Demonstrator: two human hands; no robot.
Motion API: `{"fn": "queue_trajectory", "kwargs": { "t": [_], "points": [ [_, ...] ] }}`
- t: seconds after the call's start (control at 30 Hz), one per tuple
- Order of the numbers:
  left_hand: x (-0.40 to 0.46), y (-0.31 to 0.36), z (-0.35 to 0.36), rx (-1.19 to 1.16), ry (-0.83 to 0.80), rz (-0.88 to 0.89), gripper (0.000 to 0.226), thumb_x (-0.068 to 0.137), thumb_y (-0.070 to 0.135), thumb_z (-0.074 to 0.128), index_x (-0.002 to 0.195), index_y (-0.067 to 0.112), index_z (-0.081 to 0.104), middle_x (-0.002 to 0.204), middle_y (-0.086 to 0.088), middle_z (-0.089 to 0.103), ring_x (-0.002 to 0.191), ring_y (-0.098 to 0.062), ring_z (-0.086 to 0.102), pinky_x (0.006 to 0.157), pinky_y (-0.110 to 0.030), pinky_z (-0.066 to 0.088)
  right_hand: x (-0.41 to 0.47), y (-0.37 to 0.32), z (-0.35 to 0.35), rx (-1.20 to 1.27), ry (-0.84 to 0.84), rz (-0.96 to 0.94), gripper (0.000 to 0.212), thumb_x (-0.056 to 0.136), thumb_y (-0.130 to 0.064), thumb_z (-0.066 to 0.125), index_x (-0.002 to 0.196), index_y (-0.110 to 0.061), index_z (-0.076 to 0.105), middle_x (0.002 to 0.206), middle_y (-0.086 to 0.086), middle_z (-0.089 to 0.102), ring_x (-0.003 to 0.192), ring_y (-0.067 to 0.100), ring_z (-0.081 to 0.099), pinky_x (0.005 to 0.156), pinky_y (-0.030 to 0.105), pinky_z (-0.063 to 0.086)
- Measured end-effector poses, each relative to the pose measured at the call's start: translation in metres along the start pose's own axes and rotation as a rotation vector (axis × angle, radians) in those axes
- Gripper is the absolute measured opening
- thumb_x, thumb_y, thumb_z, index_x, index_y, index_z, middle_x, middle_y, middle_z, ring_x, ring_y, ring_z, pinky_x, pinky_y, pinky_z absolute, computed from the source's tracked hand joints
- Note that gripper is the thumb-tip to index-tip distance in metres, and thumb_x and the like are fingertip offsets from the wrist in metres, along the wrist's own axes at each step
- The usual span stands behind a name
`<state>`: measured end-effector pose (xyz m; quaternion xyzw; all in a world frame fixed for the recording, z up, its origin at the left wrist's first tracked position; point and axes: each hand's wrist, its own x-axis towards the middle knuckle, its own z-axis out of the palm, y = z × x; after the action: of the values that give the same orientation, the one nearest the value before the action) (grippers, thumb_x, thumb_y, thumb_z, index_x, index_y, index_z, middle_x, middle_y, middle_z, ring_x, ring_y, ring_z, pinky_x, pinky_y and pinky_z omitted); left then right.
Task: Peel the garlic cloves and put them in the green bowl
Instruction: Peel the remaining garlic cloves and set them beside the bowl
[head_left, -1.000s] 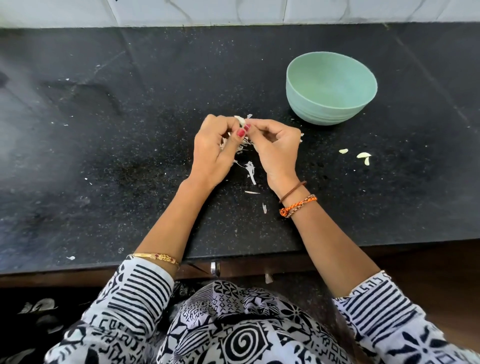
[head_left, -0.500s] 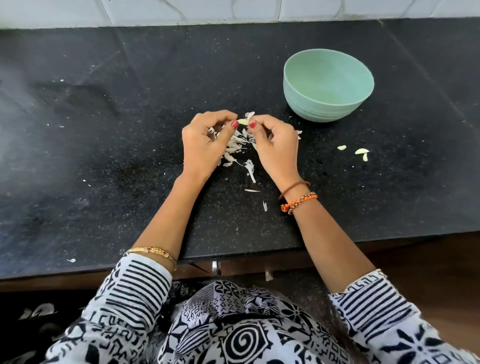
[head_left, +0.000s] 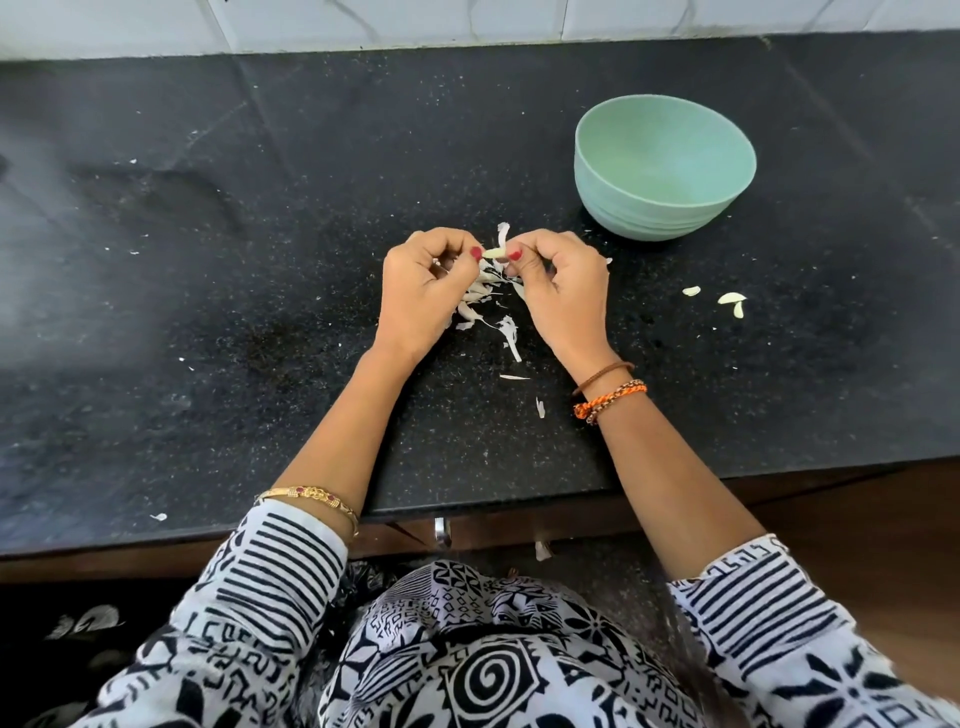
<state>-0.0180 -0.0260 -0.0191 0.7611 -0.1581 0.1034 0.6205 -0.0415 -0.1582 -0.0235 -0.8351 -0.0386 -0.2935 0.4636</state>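
- Left hand (head_left: 418, 291) and right hand (head_left: 558, 286) each pinch one end of a small pale garlic clove (head_left: 493, 253), likely to strip skin.
- Empty pale-green round bowl (head_left: 664, 208) waits far right, within reach for dropping.

From my feed, most of the garlic clove (head_left: 493, 253) is covered by the two thumbs pinching it, so I see only a pale sliver. My left hand (head_left: 423, 291) and right hand (head_left: 561, 291) curl their fingers under, hiding the palms and part of the peel scraps (head_left: 485, 304) below them. The small pale bits (head_left: 731, 300) to the right of my right hand are too small to tell as cloves or skin. The tabletop (head_left: 208, 312) runs off both side edges.
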Motion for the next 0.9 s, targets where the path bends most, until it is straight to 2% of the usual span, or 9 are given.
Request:
{"fn": "queue_trajectory", "kwargs": {
  "t": [0.1, 0.2, 0.33, 0.4, 0.47, 0.53, 0.67, 0.8, 0.9],
  "points": [
    [-0.0002, 0.0051, -0.0001, -0.028, -0.025, -0.032, 0.016, 0.079, 0.014, 0.053, 0.068, 0.024, 0.059, 0.063, -0.001, 0.053, 0.056, -0.002, 0.040, 0.059, -0.018, 0.037, -0.0009, -0.0026, 0.0003, 0.067, -0.026, -0.008, 0.017, 0.086, -0.016, 0.057, 0.077, -0.010, 0.071, 0.069, -0.016, 0.060, 0.069, 0.000, 0.049, 0.065, 0.009, 0.037],
    [-0.0004, 0.0084, 0.0003, -0.081, -0.029, -0.055, 0.018, 0.082, 0.010, 0.051, 0.069, 0.021, 0.058, 0.062, 0.003, 0.050, 0.052, 0.002, 0.038, 0.055, -0.013, 0.035, 0.0020, -0.0059, -0.0016, 0.193, -0.055, 0.049, 0.014, 0.086, -0.018, 0.056, 0.082, -0.015, 0.069, 0.067, -0.019, 0.059, 0.066, 0.001, 0.052, 0.064, 0.014, 0.040],
    [0.0000, 0.0078, 0.0026, -0.041, -0.026, -0.044, 0.017, 0.082, 0.013, 0.051, 0.069, 0.024, 0.056, 0.061, 0.012, 0.050, 0.054, 0.000, 0.039, 0.058, -0.015, 0.036, 0.0031, -0.0077, -0.0026, 0.310, -0.063, 0.093, 0.014, 0.087, -0.016, 0.058, 0.080, -0.022, 0.068, 0.062, -0.018, 0.064, 0.063, 0.040, 0.055, 0.058, 0.043, 0.045],
    [0.0011, 0.0075, 0.0012, -0.064, 0.043, -0.042, 0.014, 0.083, 0.016, 0.054, 0.072, 0.023, 0.058, 0.064, 0.007, 0.051, 0.060, -0.006, 0.042, 0.061, -0.019, 0.038, 0.0033, -0.0078, -0.0040, 0.322, -0.020, 0.135, 0.012, 0.086, -0.013, 0.061, 0.082, -0.021, 0.069, 0.062, -0.019, 0.065, 0.061, 0.033, 0.058, 0.056, 0.039, 0.044],
    [0.0025, 0.0072, -0.0036, -0.139, 0.116, -0.031, 0.009, 0.083, 0.021, 0.058, 0.074, 0.022, 0.059, 0.066, 0.006, 0.052, 0.063, -0.012, 0.042, 0.061, -0.021, 0.039, 0.0035, -0.0070, -0.0058, 0.326, 0.015, 0.171, 0.007, 0.085, -0.008, 0.064, 0.085, -0.008, 0.071, 0.066, -0.016, 0.065, 0.056, 0.001, 0.057, 0.055, 0.015, 0.041],
    [0.0023, 0.0060, -0.0066, -0.146, 0.093, 0.024, 0.008, 0.081, 0.027, 0.064, 0.076, 0.022, 0.060, 0.070, 0.009, 0.056, 0.062, -0.012, 0.041, 0.059, -0.021, 0.038, 0.0027, -0.0078, -0.0066, 0.302, 0.035, 0.171, 0.010, 0.082, -0.007, 0.066, 0.087, 0.000, 0.071, 0.070, -0.006, 0.065, 0.055, -0.008, 0.054, 0.054, 0.006, 0.036],
    [-0.0005, 0.0040, -0.0020, -0.100, -0.032, 0.082, 0.010, 0.077, 0.021, 0.069, 0.085, 0.025, 0.064, 0.072, 0.021, 0.064, 0.057, -0.002, 0.044, 0.059, -0.014, 0.039, 0.0022, -0.0061, -0.0065, 0.260, 0.064, 0.136, 0.011, 0.080, -0.007, 0.069, 0.087, 0.000, 0.072, 0.073, -0.001, 0.067, 0.058, -0.009, 0.056, 0.055, 0.005, 0.037],
    [-0.0007, 0.0052, -0.0011, -0.172, -0.039, 0.069, 0.010, 0.081, 0.013, 0.066, 0.091, 0.015, 0.067, 0.075, 0.015, 0.068, 0.071, -0.013, 0.058, 0.068, -0.021, 0.048, 0.0034, -0.0033, -0.0055, 0.221, 0.057, 0.127, 0.006, 0.079, -0.009, 0.070, 0.084, -0.007, 0.073, 0.074, -0.006, 0.067, 0.064, -0.007, 0.059, 0.060, 0.007, 0.039],
    [-0.0001, 0.0055, -0.0010, -0.226, -0.030, 0.018, 0.011, 0.080, 0.010, 0.066, 0.090, 0.014, 0.068, 0.075, 0.012, 0.070, 0.074, -0.010, 0.062, 0.071, -0.023, 0.050, 0.0026, -0.0035, -0.0039, 0.177, 0.052, 0.098, 0.008, 0.078, -0.017, 0.068, 0.081, -0.023, 0.070, 0.075, -0.014, 0.066, 0.072, 0.009, 0.064, 0.067, 0.024, 0.047]
  ]
}}
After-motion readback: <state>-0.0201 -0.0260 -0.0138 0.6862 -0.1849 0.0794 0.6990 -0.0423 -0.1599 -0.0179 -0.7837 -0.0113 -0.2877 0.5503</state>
